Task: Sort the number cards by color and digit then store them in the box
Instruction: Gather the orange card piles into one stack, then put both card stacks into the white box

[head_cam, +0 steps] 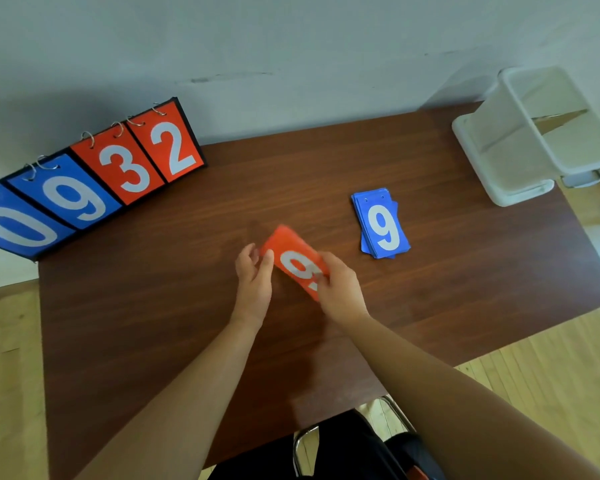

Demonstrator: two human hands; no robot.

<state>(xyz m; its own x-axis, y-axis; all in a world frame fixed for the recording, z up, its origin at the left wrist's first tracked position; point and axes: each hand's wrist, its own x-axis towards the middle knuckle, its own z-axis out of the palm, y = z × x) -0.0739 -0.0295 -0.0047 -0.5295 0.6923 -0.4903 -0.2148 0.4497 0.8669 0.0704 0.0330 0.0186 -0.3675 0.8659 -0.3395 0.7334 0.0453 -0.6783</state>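
Head view, and both hands are on the red card [293,259] right in the middle of the brown table [153,323]! The left hand [255,277] pinches its near-left edge, thumb on top and fingers curled behind, while the right hand [340,289] grasps the lower right end with the thumb pressed across the face. The card sits tilted between them, its far end pointing up and to the left, a white 9 showing on the red. It is blurred, so whether this is one card or a small stack I cannot tell, nor whether it touches the tabletop. Off to the right, near the right hand but apart from it, lies the blue stack [381,225], flat on the wood, slightly fanned, with a blue 9 on top and two punched holes at its far edge. Further back, at the far right corner, stands the white box [496,150], open, well apart from both piles, with something brown showing inside. Over on the far left edge leans the flip scoreboard [94,174], its cards hanging on metal rings and reading blue 0, blue 9, red 3, red 2.
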